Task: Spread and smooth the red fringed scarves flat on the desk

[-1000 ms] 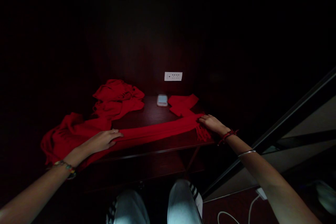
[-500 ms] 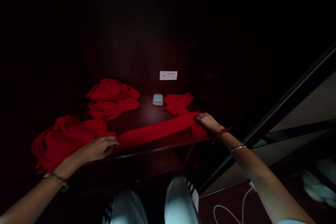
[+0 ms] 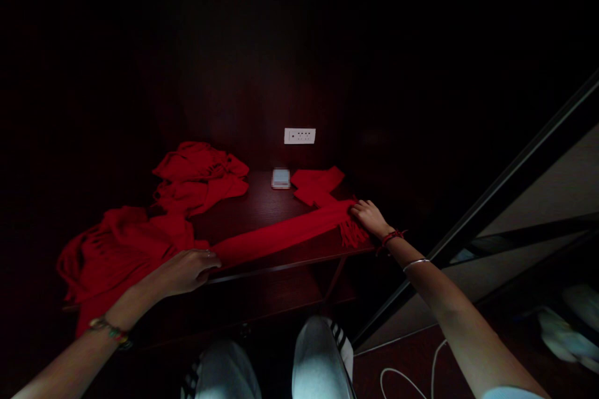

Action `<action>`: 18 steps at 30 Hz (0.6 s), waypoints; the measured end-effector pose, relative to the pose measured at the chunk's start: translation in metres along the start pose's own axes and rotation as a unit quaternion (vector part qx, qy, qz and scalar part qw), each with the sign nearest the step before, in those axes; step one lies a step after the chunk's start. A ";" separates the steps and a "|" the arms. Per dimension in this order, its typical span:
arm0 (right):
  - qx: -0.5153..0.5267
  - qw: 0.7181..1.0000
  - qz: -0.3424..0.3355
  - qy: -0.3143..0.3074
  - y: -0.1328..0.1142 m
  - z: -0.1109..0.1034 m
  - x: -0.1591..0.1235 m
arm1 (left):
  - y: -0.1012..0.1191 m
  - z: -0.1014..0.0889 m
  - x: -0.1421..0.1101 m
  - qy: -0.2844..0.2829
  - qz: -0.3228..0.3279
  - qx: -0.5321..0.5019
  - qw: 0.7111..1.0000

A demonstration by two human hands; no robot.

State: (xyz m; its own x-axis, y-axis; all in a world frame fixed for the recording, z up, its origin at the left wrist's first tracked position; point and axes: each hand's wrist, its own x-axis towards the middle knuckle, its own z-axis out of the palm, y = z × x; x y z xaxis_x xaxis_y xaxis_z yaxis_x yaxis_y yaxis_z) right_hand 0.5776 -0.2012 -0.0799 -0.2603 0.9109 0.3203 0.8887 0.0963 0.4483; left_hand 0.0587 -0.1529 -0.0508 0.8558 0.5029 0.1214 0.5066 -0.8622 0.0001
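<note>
A long red scarf (image 3: pixel 281 234) lies stretched in a flat strip across the dark wooden shelf (image 3: pixel 262 209), near its front edge. At the strip's left part, my left hand (image 3: pixel 189 271) curls its fingers round the cloth, just at the shelf edge. My right hand (image 3: pixel 371 218) pinches the far right end, beside the hanging fringe (image 3: pixel 353 234). Left of the strip, a bunched red cloth (image 3: pixel 126 240) with tassels spreads past my left wrist and droops over the edge. The fingertips of both hands are partly hidden.
Behind lie a crumpled red fringed heap (image 3: pixel 201 174) and a folded red cloth (image 3: pixel 318 184). Between them sits a small pale square object (image 3: pixel 281 178). A white socket plate (image 3: pixel 299 136) is on the back wall. A dark-framed panel (image 3: pixel 468 224) slants at right; a white cable (image 3: pixel 402 371) lies below.
My left hand has slid a little to the right and toward me along the scarf. Red cloth now shows hanging below the edge by my left forearm. My right hand has hardly moved.
</note>
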 end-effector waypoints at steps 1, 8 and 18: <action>0.005 1.000 0.001 -0.007 -0.002 0.002 -0.001 | 0.001 0.002 -0.001 -0.017 0.008 -0.007 1.000; 0.051 0.997 0.003 -0.050 0.002 -0.013 0.001 | 0.002 -0.014 0.007 -0.020 0.017 -0.022 0.999; 0.310 0.948 -0.068 -0.014 -0.114 -0.058 0.080 | 0.052 0.040 0.110 0.031 -0.241 -0.023 0.970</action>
State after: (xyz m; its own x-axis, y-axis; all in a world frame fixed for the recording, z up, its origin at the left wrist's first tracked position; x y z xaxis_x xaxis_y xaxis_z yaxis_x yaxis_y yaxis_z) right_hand 0.4336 -0.1630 -0.0570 -0.3867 0.8825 0.2676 0.9009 0.4236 -0.0949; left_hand 0.1831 -0.1404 -0.0771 0.5117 0.8449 0.1558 0.8400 -0.5300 0.1158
